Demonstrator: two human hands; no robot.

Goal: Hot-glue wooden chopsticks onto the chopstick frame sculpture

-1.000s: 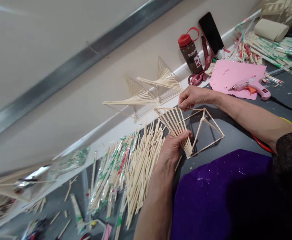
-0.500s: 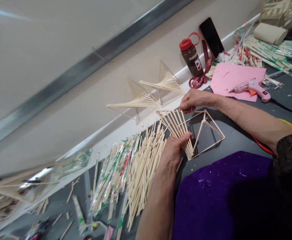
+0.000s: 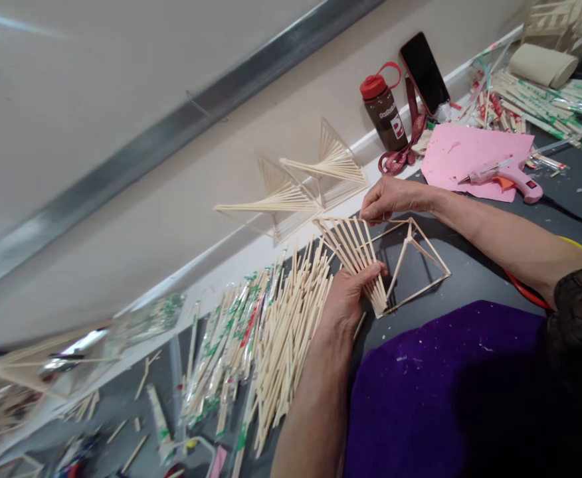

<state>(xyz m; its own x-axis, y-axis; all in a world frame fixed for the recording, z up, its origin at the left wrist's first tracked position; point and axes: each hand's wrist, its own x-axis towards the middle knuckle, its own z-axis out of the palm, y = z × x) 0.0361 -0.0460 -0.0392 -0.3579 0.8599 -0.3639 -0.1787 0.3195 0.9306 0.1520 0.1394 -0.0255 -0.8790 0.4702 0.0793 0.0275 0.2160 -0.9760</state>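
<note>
A wooden stick frame point(image 3: 417, 296) rests on the dark table, with a fan of chopsticks point(image 3: 347, 247) spread across its left side. My left hand point(image 3: 347, 295) grips the lower, narrow end of that fan, thumb over the sticks. At the fan's upper right corner, my right hand point(image 3: 381, 199) is closed in a pinch on a chopstick's top end by the frame's upper bar; its fingertips are partly hidden. Just left of my left wrist lies a heap of loose chopsticks point(image 3: 291, 332).
Behind stands a finished-looking twisted stick model point(image 3: 291, 192) against the wall. A pink glue gun point(image 3: 513, 178) lies on a pink sheet point(image 3: 450, 149) at right, near a red-capped bottle point(image 3: 385, 113) and a phone point(image 3: 424, 73). Wrapped chopsticks point(image 3: 226, 345) lie at left; purple cloth point(image 3: 420, 372) is in front.
Both hands keep the same hold on the stick frame. The whole view has shifted very slightly; nothing else has visibly moved.
</note>
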